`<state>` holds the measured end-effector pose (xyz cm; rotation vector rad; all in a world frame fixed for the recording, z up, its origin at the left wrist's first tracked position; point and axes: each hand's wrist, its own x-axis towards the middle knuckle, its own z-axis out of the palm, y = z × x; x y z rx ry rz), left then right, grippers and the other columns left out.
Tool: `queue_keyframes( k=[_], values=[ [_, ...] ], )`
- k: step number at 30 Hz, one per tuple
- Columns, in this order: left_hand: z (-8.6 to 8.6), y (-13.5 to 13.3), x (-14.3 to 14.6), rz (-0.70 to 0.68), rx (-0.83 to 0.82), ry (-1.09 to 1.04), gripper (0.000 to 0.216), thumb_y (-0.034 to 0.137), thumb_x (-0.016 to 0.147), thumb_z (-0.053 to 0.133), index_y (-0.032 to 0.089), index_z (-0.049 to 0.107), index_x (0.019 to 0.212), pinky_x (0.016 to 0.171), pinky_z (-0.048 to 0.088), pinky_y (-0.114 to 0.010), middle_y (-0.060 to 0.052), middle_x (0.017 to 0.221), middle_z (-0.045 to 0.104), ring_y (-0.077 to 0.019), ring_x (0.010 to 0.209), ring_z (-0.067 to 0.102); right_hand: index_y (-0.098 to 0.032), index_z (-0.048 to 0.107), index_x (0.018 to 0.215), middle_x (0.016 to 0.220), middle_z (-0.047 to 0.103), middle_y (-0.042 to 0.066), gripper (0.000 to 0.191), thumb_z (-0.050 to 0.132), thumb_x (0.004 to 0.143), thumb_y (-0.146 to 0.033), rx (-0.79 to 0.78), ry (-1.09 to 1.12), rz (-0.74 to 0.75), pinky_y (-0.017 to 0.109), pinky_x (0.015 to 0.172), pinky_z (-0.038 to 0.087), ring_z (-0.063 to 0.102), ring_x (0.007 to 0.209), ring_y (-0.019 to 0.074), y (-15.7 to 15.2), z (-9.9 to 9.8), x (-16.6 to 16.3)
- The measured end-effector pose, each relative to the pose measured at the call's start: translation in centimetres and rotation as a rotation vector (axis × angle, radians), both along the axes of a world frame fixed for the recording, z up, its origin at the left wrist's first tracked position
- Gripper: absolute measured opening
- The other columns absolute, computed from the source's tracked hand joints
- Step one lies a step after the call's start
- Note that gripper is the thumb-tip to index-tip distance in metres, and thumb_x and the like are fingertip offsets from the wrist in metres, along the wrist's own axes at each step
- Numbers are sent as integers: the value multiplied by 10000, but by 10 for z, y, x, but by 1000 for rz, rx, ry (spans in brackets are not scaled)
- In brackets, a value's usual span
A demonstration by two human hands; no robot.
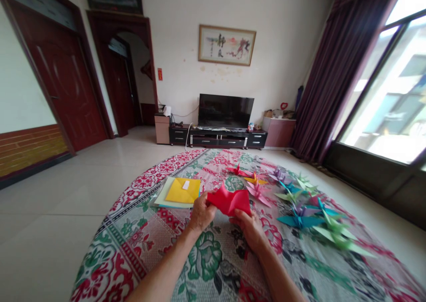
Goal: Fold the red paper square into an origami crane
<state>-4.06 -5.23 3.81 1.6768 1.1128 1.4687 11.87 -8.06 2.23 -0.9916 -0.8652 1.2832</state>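
Note:
My left hand (201, 213) and my right hand (248, 226) both pinch a partly folded piece of red paper (229, 200), held just above a flowered cloth (206, 257) spread on the floor. The left hand's fingers close on the paper's left edge, the right hand's on its lower right edge. A stack of coloured paper sheets (179, 192), yellow on top, lies just left of the left hand. Several finished paper cranes (299, 220) in red, pink, orange, purple, teal and green sit on the cloth to the right.
Pale floor tiles surround the cloth. A dark TV (225, 111) on a low cabinet (218, 138) stands against the far wall. Dark wooden doors (66, 80) are at left; purple curtains (336, 71) and a big window (392, 93) are at right.

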Motion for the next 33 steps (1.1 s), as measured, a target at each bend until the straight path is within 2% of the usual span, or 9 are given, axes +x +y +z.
queue_keyframes(
  k=[4,7,13,17,20,26,28,31,33],
  values=[
    [-1,2,-1,6,-93,-53,210,134,645,505,114,681,757,516,391,-201,13,532,588,-121,530,519,-171,680,776,751,710,44,269,756,562,-315,3,146,31,308,635,526,656,719,209,3,-3,-1],
    [-2,2,-3,0,-90,-39,187,135,647,497,120,678,692,511,392,-204,14,503,566,-125,528,528,-161,674,789,737,713,53,261,749,584,-304,3,193,88,310,640,528,668,713,211,3,-3,-1],
    [-4,3,-6,-58,96,23,269,79,598,503,154,686,781,747,456,-253,-40,848,663,-171,833,599,-166,657,719,684,703,26,197,757,583,-267,8,258,69,296,632,532,665,659,177,2,-2,0],
    [-5,0,-3,-95,49,-31,360,88,624,521,171,639,953,759,481,-255,-59,1031,631,-189,969,578,-161,652,711,699,702,26,196,757,583,-265,18,267,21,292,637,536,659,649,165,4,-2,1],
    [-5,-4,1,-33,107,-37,418,94,649,514,178,578,1053,711,499,-251,-77,1114,585,-180,936,588,-162,641,683,679,692,11,193,764,566,-254,19,285,-42,287,631,539,649,629,155,4,-2,2],
    [1,-13,4,311,412,127,391,82,731,455,148,515,1112,736,491,-296,-109,1053,552,-152,808,564,-174,602,600,592,651,-19,183,765,532,-221,28,326,-168,296,632,547,624,594,146,6,-2,3],
    [2,-16,6,321,416,172,293,118,768,469,149,534,1051,681,491,-266,-76,924,570,-133,725,553,-176,597,591,587,649,-19,179,763,535,-217,25,322,-178,301,633,546,625,599,151,6,-2,3],
    [-2,-19,12,215,396,253,178,170,805,484,170,566,964,618,482,-227,-30,771,579,-116,653,551,-178,600,586,601,656,-20,166,757,553,-223,33,304,-163,304,649,542,624,608,151,7,-3,2],
    [-6,-20,17,179,365,279,247,186,817,486,176,540,1058,615,488,-225,-33,804,599,-106,625,553,-178,623,621,642,672,-15,145,748,575,-235,53,278,-130,305,667,537,625,630,151,7,-5,2]
  ],
)
